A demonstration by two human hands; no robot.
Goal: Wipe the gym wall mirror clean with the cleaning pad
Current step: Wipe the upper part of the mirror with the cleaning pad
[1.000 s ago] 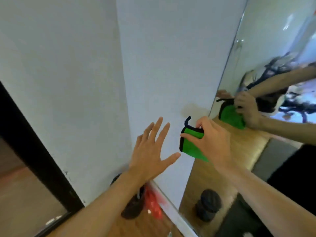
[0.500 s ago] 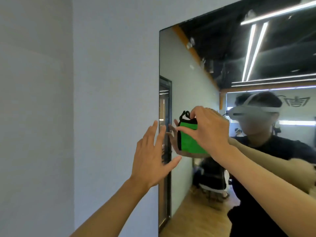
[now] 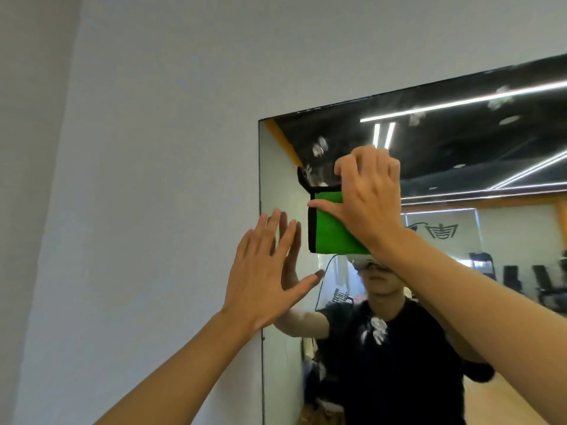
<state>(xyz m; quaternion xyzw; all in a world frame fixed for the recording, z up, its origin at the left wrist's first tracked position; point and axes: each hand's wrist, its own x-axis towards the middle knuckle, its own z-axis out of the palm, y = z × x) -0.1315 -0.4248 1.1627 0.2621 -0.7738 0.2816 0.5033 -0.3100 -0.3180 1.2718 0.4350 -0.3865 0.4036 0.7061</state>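
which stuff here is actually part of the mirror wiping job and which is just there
Part of the job:
- green cleaning pad with black edging, held in the right hand
- large frameless wall mirror, with whitish smudges near its top left corner
- left hand, fingers spread at the mirror's left edge

Just there:
- plain white painted wall
- dark gym chairs, seen only as a reflection
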